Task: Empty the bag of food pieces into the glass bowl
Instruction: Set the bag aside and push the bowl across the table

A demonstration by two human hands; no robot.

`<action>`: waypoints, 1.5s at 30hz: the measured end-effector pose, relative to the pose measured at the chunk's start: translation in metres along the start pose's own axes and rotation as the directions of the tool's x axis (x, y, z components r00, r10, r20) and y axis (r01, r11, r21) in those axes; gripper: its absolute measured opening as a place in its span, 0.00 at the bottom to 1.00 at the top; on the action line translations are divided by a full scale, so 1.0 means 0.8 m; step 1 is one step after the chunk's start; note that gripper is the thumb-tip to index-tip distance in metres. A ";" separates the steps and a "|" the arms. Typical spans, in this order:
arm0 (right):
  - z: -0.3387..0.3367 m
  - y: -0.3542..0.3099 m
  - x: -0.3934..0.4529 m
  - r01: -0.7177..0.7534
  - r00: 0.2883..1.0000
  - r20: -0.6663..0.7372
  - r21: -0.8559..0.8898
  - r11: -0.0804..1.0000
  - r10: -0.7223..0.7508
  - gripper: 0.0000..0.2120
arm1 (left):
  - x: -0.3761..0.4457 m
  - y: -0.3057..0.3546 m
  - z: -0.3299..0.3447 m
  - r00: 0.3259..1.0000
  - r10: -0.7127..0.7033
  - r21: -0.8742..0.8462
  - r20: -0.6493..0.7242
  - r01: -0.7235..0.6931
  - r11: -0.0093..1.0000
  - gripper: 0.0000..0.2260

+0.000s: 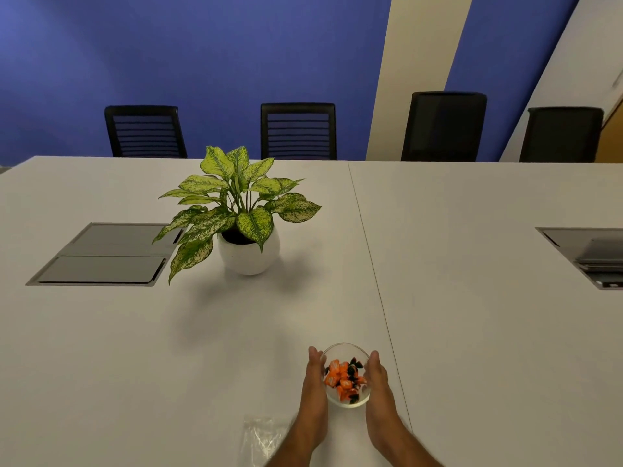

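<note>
**Your hands are around the full bowl, and the bag lies flat**

Your left hand (pixel 315 382) and your right hand (pixel 377 382) cup the glass bowl (pixel 344 401), one on each side. The fingers are straight and point away from you. The palms press flat against the glass. No hand is closed tight; they just hold the bowl between them.

The bowl stands upright on the white bench (pixel 472 332), close to you, with its open top facing up. It is round, so it has no long side. Inside it sit the food pieces (pixel 344 379), orange ones and dark ones, in a small pile.

The clear bag (pixel 264 438) lies flat on the bench just beside your left arm, near the bottom edge of the view. It looks empty, though it is see-through and hard to read. Its long side seems to run away from you. You cannot tell which end is the open one.

So the pouring looks done. The step in hand seems to be setting the bowl straight or sliding it. Next, you likely only need to let go softly, so the bowl does not tip. Check the bag for any piece left inside.

Farther off stands a potted plant (pixel 247 251) in a white pot. Beyond it, black chairs (pixel 298 131) line the far side of the bench.
</note>
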State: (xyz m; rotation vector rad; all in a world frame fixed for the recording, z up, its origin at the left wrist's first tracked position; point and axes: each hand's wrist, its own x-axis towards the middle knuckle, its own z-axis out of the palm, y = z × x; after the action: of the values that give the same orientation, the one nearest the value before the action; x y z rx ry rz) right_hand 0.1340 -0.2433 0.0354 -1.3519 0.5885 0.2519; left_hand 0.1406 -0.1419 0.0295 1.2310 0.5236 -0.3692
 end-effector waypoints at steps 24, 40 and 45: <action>0.067 -0.155 0.297 0.100 0.995 -0.021 0.004 0.995 -0.100 0.28 | 0.291 0.160 0.079 0.995 0.102 0.036 0.009 -0.103 0.994 0.42; 0.091 -0.156 0.399 0.067 0.998 -0.005 -0.025 0.997 -0.067 0.28 | 0.388 0.169 0.075 0.996 0.092 0.058 -0.017 -0.091 0.994 0.43; 0.092 -0.156 0.402 0.083 0.997 -0.001 -0.043 0.996 -0.083 0.27 | 0.389 0.172 0.075 0.995 0.096 0.079 -0.024 -0.093 0.992 0.45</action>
State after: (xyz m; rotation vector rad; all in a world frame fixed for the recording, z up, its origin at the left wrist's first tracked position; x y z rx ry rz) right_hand 0.4814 -0.2517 -0.0236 -1.4153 0.5305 0.1965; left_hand 0.4818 -0.1541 -0.0232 1.3331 0.4761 -0.2951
